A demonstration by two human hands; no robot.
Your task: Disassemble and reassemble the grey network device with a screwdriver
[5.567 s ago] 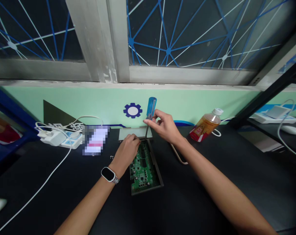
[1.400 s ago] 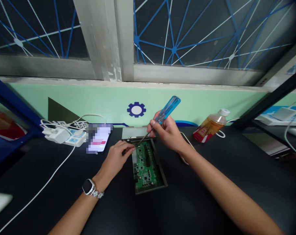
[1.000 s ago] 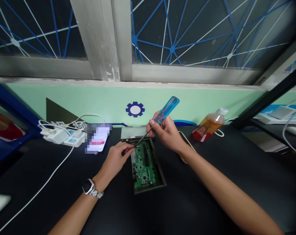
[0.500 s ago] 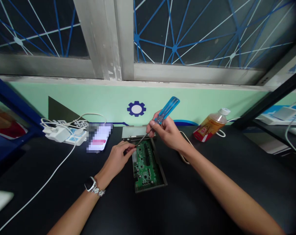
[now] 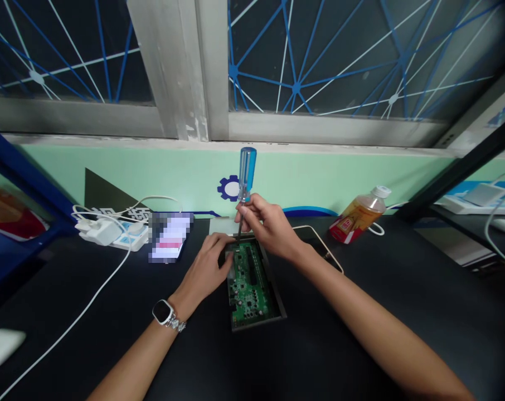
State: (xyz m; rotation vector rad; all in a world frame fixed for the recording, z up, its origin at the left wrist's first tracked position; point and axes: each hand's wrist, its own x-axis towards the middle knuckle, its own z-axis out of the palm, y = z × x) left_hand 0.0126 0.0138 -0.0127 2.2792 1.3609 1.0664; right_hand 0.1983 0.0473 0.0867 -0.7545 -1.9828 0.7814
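A green circuit board (image 5: 249,295) lies in a shallow dark metal case (image 5: 258,323) on the black table. My right hand (image 5: 263,223) pinches the thin shaft of a screwdriver with a clear blue handle (image 5: 247,170). The screwdriver stands nearly upright, its tip down at the upper left end of the board; the exact spot it touches is too small to make out. At that same corner my left hand (image 5: 208,264) grips the case, with thumb and fingers apart over its edge. Part of the corner is hidden by the fingers.
A lit phone (image 5: 173,236) lies to the left beside a white power strip (image 5: 131,236) with chargers and cables. On the right stands a drink bottle (image 5: 357,214). Behind the right hand, a pale cable loop (image 5: 319,234) lies on the table. A white mouse (image 5: 1,348) sits far left.
The screwdriver has swung from leaning right to nearly upright, and my right hand has moved left with it. My left fingers have spread from a pinch over the case corner.
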